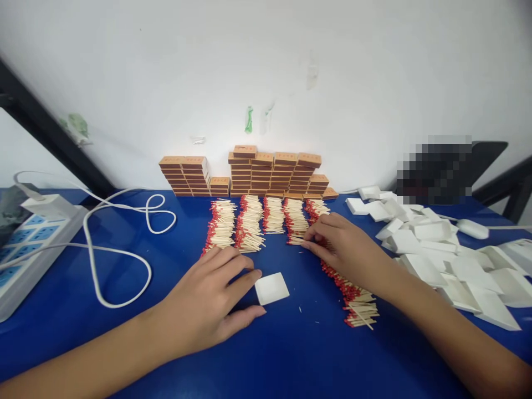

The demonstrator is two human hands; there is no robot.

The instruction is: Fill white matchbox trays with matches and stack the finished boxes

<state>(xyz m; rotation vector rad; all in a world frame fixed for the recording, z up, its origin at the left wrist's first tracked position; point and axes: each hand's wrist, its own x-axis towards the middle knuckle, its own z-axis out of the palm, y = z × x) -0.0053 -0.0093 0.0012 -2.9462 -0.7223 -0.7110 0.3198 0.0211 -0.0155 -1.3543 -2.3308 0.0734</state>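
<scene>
My left hand (211, 296) lies on the blue table with its fingers spread, forefinger and thumb touching the left edge of a small empty white tray (272, 288). My right hand (344, 246) reaches over a row of red-tipped matches (353, 293), its fingertips pinched on the end of a match pile (296, 221). Several more piles of matches (245, 221) lie in rows in front of both hands.
Orange matchboxes (266, 174) are stacked against the white wall. A heap of empty white trays (440, 249) fills the right side. A power strip (29, 244) and looped white cable (120, 249) lie at the left. The blue table (291, 354) runs to the near edge.
</scene>
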